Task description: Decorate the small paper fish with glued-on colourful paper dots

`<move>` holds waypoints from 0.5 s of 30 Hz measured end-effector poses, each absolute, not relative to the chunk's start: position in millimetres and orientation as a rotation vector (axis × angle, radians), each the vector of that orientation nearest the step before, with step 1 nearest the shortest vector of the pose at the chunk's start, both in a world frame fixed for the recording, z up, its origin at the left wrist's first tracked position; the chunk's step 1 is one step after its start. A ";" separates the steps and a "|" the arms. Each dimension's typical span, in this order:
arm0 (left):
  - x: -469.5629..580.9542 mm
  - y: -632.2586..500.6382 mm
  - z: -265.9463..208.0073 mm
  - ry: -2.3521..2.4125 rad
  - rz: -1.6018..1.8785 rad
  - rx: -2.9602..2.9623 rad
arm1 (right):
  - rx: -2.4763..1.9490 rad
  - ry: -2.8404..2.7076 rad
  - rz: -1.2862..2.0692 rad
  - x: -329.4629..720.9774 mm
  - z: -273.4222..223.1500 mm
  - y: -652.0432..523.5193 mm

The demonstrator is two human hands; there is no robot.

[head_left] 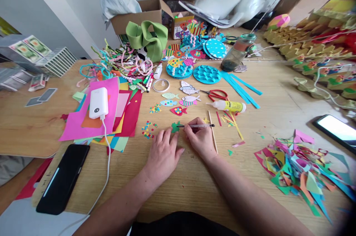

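Note:
My right hand (pixel 200 139) is closed around a slim dark pen (pixel 201 125), its tip pointing left over a small green paper cutout (pixel 175 127). The fingertips of my left hand (pixel 164 152) rest at the lower edge of that cutout, with the fingers stretched out and the thumb apart. Left of it lie several coloured paper dots (pixel 149 129). Paper fish are spread just beyond, among them a red fish (pixel 178 111) and a blue spotted fish (pixel 169 103). A thin wooden stick (pixel 213 132) passes beside my right hand.
A glue bottle (pixel 229 106) and red-handled scissors (pixel 218 95) lie beyond my right hand. Paper scraps (pixel 303 169) pile up at right. Coloured sheets (pixel 130 113) carry a white power bank (pixel 98 102), cabled past a black phone (pixel 62 180). A glass jar (pixel 237 54) stands behind.

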State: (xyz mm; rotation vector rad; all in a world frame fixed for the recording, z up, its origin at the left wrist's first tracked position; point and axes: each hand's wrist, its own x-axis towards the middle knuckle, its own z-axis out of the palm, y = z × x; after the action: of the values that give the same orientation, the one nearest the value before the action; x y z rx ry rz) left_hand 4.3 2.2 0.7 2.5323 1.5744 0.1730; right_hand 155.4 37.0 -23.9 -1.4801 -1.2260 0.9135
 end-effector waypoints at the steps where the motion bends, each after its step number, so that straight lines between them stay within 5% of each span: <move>1: 4.3 2.3 0.5 1.574 0.178 2.535 | -1.481 -1.232 0.914 155.5 -24.4 37.1; 15: 4.2 1.8 -0.4 1.571 0.189 2.544 | -1.471 -1.243 0.936 156.0 -28.1 37.5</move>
State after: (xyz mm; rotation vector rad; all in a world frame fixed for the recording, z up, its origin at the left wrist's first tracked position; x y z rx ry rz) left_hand 4.2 1.8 -0.4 2.5438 1.5714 0.1894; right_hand 156.0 37.5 -28.1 -1.4711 -1.2428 0.9359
